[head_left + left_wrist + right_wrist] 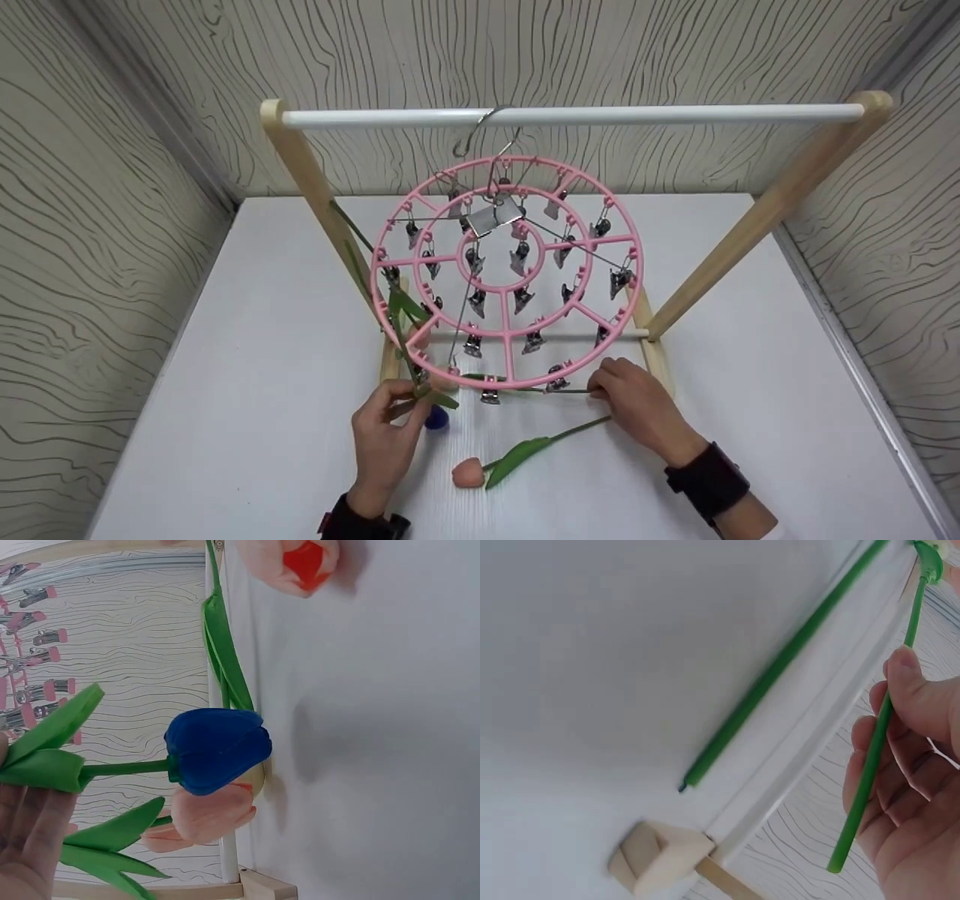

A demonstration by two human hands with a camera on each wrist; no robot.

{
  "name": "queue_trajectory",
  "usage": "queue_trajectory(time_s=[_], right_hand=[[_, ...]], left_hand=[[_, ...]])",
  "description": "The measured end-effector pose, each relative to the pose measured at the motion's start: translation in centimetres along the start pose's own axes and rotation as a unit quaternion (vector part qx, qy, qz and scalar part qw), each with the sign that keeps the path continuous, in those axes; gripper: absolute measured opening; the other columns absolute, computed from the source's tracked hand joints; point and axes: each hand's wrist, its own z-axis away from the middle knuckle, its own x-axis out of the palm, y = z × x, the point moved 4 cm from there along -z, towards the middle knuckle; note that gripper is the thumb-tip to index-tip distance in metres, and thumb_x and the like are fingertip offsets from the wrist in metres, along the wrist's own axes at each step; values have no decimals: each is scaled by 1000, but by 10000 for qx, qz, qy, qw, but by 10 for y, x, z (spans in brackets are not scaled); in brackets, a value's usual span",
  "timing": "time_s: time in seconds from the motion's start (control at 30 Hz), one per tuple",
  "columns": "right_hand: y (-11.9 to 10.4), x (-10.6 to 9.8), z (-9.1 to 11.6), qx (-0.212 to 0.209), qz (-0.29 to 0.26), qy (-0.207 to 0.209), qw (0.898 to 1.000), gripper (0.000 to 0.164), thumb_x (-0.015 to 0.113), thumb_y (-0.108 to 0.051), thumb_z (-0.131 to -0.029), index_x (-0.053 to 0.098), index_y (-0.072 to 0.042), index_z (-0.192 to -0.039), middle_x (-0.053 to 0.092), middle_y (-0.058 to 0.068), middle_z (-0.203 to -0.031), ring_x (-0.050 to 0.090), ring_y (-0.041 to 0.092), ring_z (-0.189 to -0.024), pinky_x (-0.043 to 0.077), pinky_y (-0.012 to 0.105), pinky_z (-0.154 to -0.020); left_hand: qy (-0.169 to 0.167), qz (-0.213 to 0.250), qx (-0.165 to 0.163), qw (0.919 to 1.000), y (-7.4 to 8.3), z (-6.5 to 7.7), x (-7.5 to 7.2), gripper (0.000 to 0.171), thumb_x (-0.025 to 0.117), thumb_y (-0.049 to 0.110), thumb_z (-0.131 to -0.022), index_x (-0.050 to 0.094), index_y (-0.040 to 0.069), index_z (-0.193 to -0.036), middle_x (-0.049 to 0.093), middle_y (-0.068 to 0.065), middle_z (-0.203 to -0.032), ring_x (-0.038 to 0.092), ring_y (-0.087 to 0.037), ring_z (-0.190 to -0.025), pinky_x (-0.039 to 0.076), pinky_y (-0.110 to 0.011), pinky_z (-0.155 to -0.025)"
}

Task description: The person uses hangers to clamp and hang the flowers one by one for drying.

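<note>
A pink round clip hanger (506,291) hangs from a rack's white bar, with metal clips around its rings. At its lower left, a blue tulip (214,750) points blossom-down, its stem running up to the hanger's rim. My left hand (386,439) pinches this tulip near its leaves. My right hand (637,405) pinches the green stem (870,772) of a pink tulip, between thumb and fingers; its cut end sticks out past the palm. That stem stretches leftward beneath the hanger. Another pink tulip (469,472) lies on the table in front of the hands.
The wooden rack has a left post (322,195), a right post (757,217) and a white top bar (637,115). Further pink blossoms (214,814) hang behind the blue one. The white table (247,420) meets patterned walls (600,52) behind and at both sides.
</note>
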Motion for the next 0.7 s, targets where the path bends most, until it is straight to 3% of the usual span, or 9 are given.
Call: queue_trajectory(time_s=[0.33,0.7], right_hand=[[2,-36,10,-199,463,522,9974,26,93,2,-71,75,-15,-81,63,-5,-79,57,11,-75,51,22,-63],[5,-75,27,-525,913,1034,9890,36,98,2,-60,75,-15,-81,65,-6,-80,55,11,-76,50,24,-63]], left_hand=[[-66,14,-143,9999,3,-1,0,25,87,-4,-81,70,6,-96,79,-3,-92,74,-1,-86,65,-19,-71],[-147,76,81,9998,5,-2,2,27,87,-5,-81,69,7,-98,78,0,-94,75,-5,-88,66,-20,-74]])
